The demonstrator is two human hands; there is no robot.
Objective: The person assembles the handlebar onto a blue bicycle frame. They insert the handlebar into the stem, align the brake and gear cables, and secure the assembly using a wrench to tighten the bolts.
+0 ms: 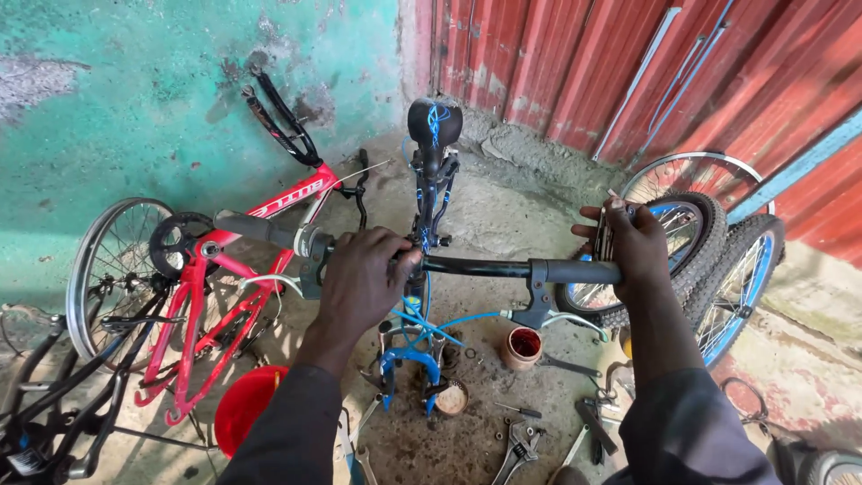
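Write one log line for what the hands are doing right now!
left hand: grips handlebar | right hand: grips right grip end | blue bike frame: between hands | tools: on ground

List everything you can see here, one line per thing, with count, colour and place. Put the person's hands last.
handlebar: one, black, across the middle, held at both ends
blue bicycle frame: one, blue and black, below the bar
saddle: one, black with blue marks, top centre
red bicycle frame: one, red, left, against the wall
spoked wheel: one, silver, far left
tyred wheels: two, black tyres with blue rims, right
bare rim: one, silver, behind the tyred wheels
red bowl: one, bottom left, on the ground
small pot: one, brown, ground centre
spanners: several, metal, ground at the bottom
left hand: fingers wrapped round the bar's left side
right hand: fingers gripping the right grip
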